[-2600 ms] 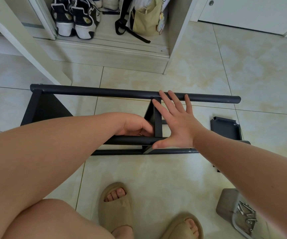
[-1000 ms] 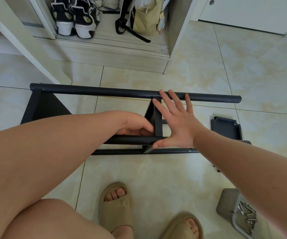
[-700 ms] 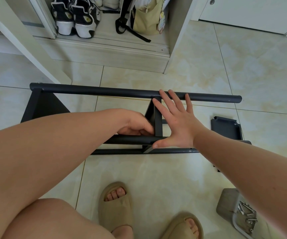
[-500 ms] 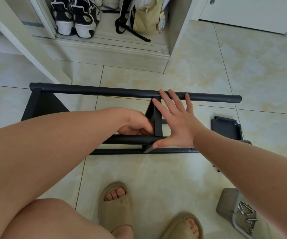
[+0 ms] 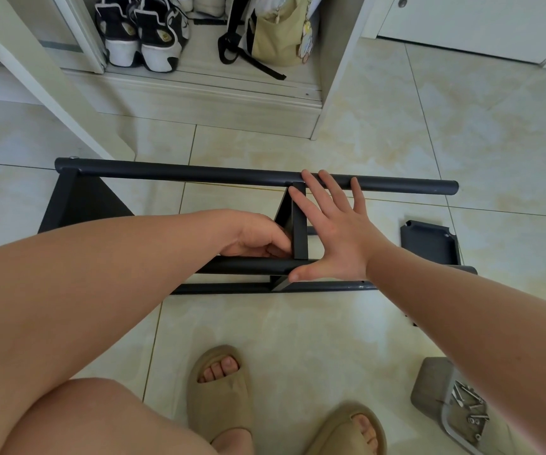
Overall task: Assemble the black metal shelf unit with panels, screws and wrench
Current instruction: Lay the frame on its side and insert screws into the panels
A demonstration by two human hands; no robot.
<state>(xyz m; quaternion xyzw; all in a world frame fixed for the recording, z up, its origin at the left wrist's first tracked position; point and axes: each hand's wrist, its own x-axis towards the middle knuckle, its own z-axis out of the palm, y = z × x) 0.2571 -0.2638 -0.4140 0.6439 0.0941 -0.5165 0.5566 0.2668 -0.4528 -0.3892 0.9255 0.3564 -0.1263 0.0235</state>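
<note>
The shelf (image 5: 199,175) lay on its side on the tiled floor, just ahead of the person's slippers (image 5: 222,399). The right hand (image 5: 337,238) pressed flat and open against the middle panel (image 5: 299,234), fingertips reaching the upper tube. The left hand (image 5: 255,236) was curled at the panel's other face, above the lower tube; whether it gripped anything could not be told. A loose panel (image 5: 429,241) lay to the right. Screws (image 5: 468,408) sat in a tray (image 5: 429,399) nearer the person.

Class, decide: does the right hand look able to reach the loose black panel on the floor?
Probably yes: the right hand, open and holding nothing, is near the loose black panel, nothing between.
</note>
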